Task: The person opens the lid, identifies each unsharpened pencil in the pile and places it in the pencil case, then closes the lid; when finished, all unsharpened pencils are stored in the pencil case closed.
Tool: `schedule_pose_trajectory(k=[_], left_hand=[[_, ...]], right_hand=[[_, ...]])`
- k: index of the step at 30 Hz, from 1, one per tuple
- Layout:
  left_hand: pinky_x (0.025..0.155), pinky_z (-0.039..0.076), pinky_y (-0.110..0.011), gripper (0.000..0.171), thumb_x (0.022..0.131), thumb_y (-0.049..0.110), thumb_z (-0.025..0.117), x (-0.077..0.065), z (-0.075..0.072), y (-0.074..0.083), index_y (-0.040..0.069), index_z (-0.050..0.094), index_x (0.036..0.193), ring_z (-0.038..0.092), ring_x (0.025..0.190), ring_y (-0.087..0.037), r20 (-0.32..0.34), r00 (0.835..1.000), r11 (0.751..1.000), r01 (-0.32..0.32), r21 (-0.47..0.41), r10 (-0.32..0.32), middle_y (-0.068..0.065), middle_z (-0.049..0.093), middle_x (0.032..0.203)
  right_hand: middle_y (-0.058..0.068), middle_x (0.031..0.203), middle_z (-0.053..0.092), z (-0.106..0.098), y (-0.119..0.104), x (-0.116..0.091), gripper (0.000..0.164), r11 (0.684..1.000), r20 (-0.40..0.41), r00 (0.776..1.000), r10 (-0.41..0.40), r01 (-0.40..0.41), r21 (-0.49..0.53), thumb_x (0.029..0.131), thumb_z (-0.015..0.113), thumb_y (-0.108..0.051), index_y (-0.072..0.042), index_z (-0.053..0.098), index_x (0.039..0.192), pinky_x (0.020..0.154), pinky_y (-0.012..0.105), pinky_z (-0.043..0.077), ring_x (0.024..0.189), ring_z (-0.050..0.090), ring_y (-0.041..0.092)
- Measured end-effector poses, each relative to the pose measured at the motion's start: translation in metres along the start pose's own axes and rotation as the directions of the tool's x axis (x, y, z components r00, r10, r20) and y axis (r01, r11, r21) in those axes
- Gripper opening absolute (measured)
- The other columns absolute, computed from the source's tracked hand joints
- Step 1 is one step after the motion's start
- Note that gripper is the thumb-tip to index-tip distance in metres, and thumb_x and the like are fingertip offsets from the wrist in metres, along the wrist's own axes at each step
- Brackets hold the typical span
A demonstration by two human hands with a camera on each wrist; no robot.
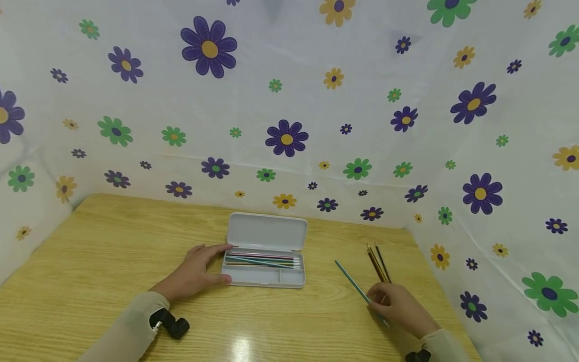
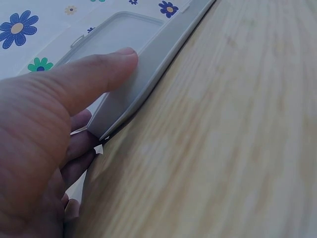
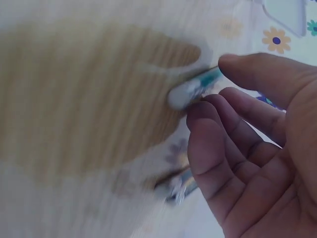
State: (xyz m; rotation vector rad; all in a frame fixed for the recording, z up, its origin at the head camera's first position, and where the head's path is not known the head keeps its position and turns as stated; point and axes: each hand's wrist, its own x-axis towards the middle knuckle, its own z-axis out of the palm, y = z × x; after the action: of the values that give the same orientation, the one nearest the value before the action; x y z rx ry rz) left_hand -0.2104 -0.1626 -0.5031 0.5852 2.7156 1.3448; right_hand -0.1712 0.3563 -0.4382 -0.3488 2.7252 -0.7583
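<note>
A light grey pencil case [image 1: 253, 275] lies on the table with its lid [image 1: 267, 231] swung back. Several pencils [image 1: 262, 258] lie in its long rear compartment, a teal one slanting across the others. My left hand [image 1: 192, 275] grips the case's left end, thumb on the front side and fingers toward the back corner. To the right, my right hand [image 1: 398, 306] pinches another teal pencil [image 1: 350, 279] between thumb and fingers; in the right wrist view its pale end [image 3: 178, 98] sticks out past the fingertips.
Beyond the right hand, a few gold and dark pencils [image 1: 375, 262] lie on the wooden table [image 1: 135, 241], partly hidden by that hand. White flower-printed sheets [image 1: 253, 100] stand behind and beside the table. Both wrists wear black mounts [image 1: 169, 323].
</note>
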Motion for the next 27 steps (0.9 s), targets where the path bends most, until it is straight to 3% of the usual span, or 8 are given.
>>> schedule_pose_trajectory(k=[11,15,20,27], left_hand=[[0.122,0.006,-0.066,0.085,0.082,0.051,0.084,0.000,0.000,0.000,0.017,0.050,0.153,0.025,0.150,-0.048,0.001,1.000,1.000,0.010,-0.014,-0.010,-0.012,0.049,0.157],[0.122,0.006,-0.067,0.085,0.082,0.052,0.084,0.000,0.000,-0.001,0.018,0.050,0.153,0.020,0.151,-0.050,-0.001,1.000,1.000,0.020,-0.014,-0.020,-0.012,0.048,0.157],[0.122,0.006,-0.066,0.086,0.082,0.053,0.084,0.000,0.000,0.001,0.017,0.051,0.153,0.025,0.150,-0.048,-0.003,1.000,1.000,0.014,-0.015,-0.014,-0.012,0.049,0.156],[0.122,0.007,-0.066,0.086,0.082,0.054,0.083,0.000,-0.001,0.001,0.017,0.050,0.153,0.025,0.150,-0.047,0.003,1.000,1.000,0.014,-0.002,-0.014,-0.012,0.049,0.157]], right_hand=[[-0.003,0.087,0.065,-0.002,0.018,-0.032,0.031,1.000,0.056,0.998,0.017,-0.018,0.024,0.092,0.080,-0.028,-0.007,0.070,0.112,0.065,0.024,0.053,0.075,0.058,0.004],[-0.003,0.085,0.063,-0.001,0.019,-0.034,0.029,0.999,0.053,0.998,0.018,-0.020,0.036,0.092,0.079,-0.025,-0.007,0.069,0.113,0.063,0.025,0.051,0.073,0.056,0.005],[-0.003,0.083,0.062,0.000,0.019,-0.033,0.025,0.999,0.052,0.999,0.000,-0.002,0.048,0.093,0.078,-0.019,-0.007,0.068,0.112,0.061,0.024,0.050,0.071,0.054,0.004],[-0.003,0.083,0.063,0.002,0.018,-0.032,0.016,0.999,0.030,1.000,0.005,-0.006,0.050,0.093,0.078,-0.017,-0.009,0.066,0.099,0.062,0.023,0.051,0.071,0.055,0.003]])
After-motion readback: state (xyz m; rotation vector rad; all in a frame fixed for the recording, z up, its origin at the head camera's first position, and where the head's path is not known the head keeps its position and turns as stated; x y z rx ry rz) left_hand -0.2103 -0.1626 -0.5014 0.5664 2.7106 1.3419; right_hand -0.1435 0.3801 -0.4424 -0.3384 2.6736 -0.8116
